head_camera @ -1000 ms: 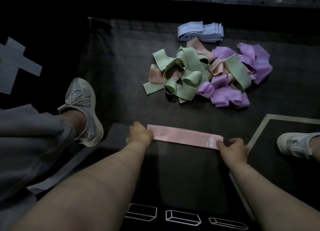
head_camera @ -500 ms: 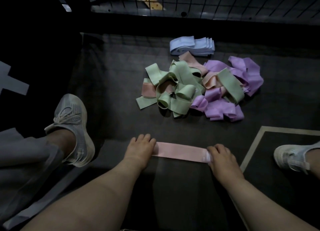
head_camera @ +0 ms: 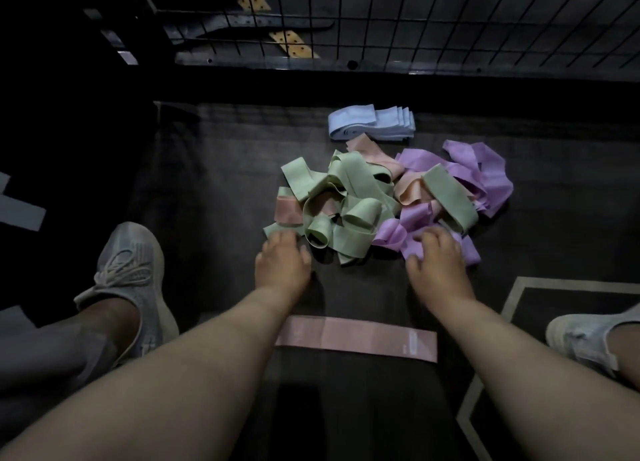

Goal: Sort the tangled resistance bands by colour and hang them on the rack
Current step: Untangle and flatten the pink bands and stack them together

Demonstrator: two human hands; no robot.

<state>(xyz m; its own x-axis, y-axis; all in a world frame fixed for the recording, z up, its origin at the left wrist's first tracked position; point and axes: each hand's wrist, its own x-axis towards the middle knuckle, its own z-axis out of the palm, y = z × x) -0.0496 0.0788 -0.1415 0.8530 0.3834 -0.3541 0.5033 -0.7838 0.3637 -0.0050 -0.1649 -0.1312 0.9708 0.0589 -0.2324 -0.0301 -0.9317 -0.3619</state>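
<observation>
A tangled pile of green bands (head_camera: 349, 201), purple bands (head_camera: 478, 173) and pink bands (head_camera: 370, 149) lies on the dark mat. Behind it sits a neat stack of light blue bands (head_camera: 374, 123). A flattened pink band (head_camera: 356, 337) lies nearest me, between my forearms, with neither hand on it. My left hand (head_camera: 282, 261) rests at the pile's near left edge, fingertips on a green strip. My right hand (head_camera: 438, 263) lies on the purple bands at the near right, fingers spread. A black wire grid rack (head_camera: 415, 21) stands beyond the mat.
My grey shoe (head_camera: 128, 280) is planted at the left and a white shoe (head_camera: 588, 339) at the right edge. The dark mat (head_camera: 214, 183) has bare room left of the pile. Pale lines (head_camera: 512, 298) mark the floor at right.
Both hands let go of the flattened pink band and moved forward onto the tangled pile. The camera tilted up, bringing the wire grid into view.
</observation>
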